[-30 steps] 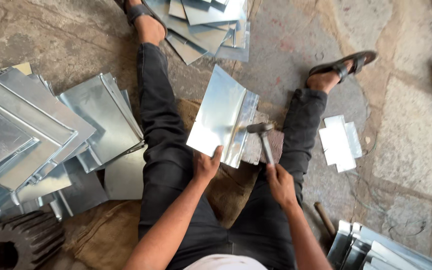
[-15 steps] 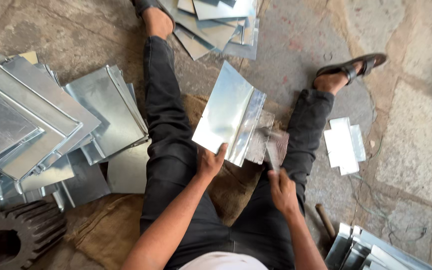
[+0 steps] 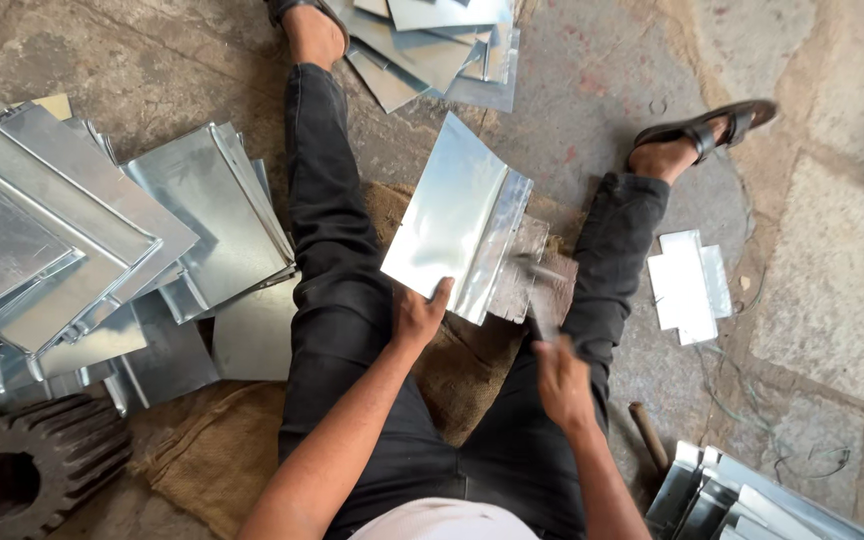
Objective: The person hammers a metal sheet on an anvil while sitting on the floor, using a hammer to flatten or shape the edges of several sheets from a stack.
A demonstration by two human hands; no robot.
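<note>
Grey stone floor (image 3: 832, 290), rough and patchy, with joints between the slabs. Brown sacking (image 3: 452, 370) spread under the legs (image 3: 327, 230), which lie splayed in black trousers, sandal (image 3: 707, 125) on the right foot. Stacked galvanised sheets (image 3: 82, 240) at the left, some folded along an edge, more sheets at the top by the left foot (image 3: 432, 40), a small folded piece (image 3: 687, 285) on the stone beyond the right leg, further stock at the bottom right corner (image 3: 742, 500). Dark toothed gear (image 3: 22, 475) at the bottom left. Short brown stick (image 3: 649, 435) on the floor near the right knee.

Between the knees, a shiny metal sheet (image 3: 452, 215), tilted, long axis running from the near left corner up and away toward the top, slightly to the right; folded right edge resting on a worn block (image 3: 532, 280). Left hand (image 3: 420, 315) clamped on the near bottom edge of the sheet, thumb on top. Right hand (image 3: 562, 385) clenched round a hammer (image 3: 542, 300), blurred with motion, head just beside the fold over the block, handle pointing back toward the body.
</note>
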